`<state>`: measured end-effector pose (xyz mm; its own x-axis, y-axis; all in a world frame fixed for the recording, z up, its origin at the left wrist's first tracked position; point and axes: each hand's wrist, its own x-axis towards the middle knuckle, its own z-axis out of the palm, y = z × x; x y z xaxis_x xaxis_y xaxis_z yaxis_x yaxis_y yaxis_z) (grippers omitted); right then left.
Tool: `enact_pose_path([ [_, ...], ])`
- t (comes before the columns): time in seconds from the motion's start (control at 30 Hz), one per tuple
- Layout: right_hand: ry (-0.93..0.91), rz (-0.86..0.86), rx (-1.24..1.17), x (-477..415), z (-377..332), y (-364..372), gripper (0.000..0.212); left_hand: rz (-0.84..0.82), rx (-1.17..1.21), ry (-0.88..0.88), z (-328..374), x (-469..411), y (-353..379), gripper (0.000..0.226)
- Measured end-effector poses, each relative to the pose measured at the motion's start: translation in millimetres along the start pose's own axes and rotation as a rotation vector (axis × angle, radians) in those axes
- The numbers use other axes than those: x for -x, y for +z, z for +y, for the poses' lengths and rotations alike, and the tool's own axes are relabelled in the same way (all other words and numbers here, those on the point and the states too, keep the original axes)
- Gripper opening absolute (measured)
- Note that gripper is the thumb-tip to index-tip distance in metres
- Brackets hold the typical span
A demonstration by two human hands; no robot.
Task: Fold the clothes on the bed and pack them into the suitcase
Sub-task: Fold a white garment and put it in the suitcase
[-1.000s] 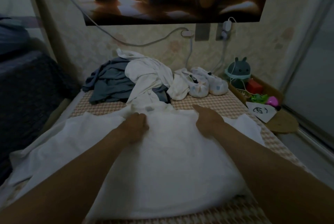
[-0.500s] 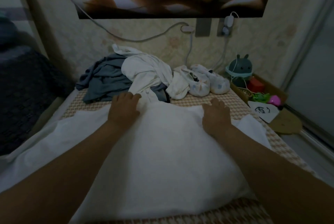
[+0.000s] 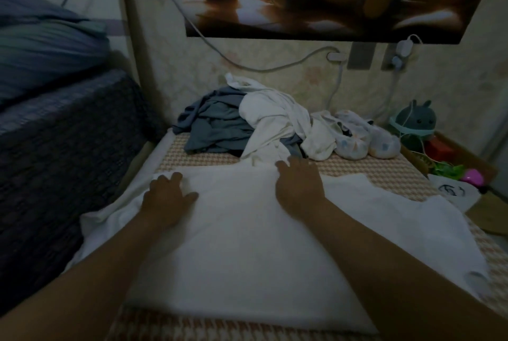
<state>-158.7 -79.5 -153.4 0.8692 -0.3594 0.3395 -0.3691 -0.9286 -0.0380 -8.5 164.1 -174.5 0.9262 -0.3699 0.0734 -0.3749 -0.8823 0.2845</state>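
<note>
A white cotton garment (image 3: pixel 247 244) lies spread flat at the middle of the beige checked woven bed mat (image 3: pixel 371 173). Both hands press palm-down near its far edge, the left hand (image 3: pixel 167 197) at 10 o'clock and the right hand (image 3: pixel 299 186) at 1 o'clock. Their fingers are nearly straight and pinch nothing. A crumpled grey-blue and white clothes pile (image 3: pixel 217 131) sits at 12 o'clock, and a teal plush toy (image 3: pixel 415 120) at 2 o'clock.

Hands (image 3: pixel 167 197) x2, tee (image 3: pixel 247 244) x1, shoes (image 3: pixel 354 142) x2.
</note>
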Motion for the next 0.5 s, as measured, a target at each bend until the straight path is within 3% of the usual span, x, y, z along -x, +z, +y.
enact_pose_path([
  [0.1,-0.128,-0.050,-0.134,1,-39,10,0.045,-0.024,0.089,-0.068,-3,-6,2,0.069],
  [0.17,-0.125,-0.225,-0.224,6,-55,16,0.053,0.018,0.156,-0.056,-3,-12,3,0.053],
  [0.23,-0.105,-0.406,-0.198,6,-60,26,0.062,0.243,0.191,0.080,-2,-15,-2,0.035],
  [0.33,-0.119,-0.466,-0.133,7,-61,42,0.069,0.556,0.238,0.329,-2,-20,-18,0.021],
  [0.4,-0.118,-0.450,-0.120,6,-61,45,0.069,0.513,0.176,0.336,-7,-23,-17,0.027],
  [0.5,-0.112,-0.465,-0.061,5,-64,44,0.069,0.135,0.067,0.127,-22,-18,-5,0.050],
])
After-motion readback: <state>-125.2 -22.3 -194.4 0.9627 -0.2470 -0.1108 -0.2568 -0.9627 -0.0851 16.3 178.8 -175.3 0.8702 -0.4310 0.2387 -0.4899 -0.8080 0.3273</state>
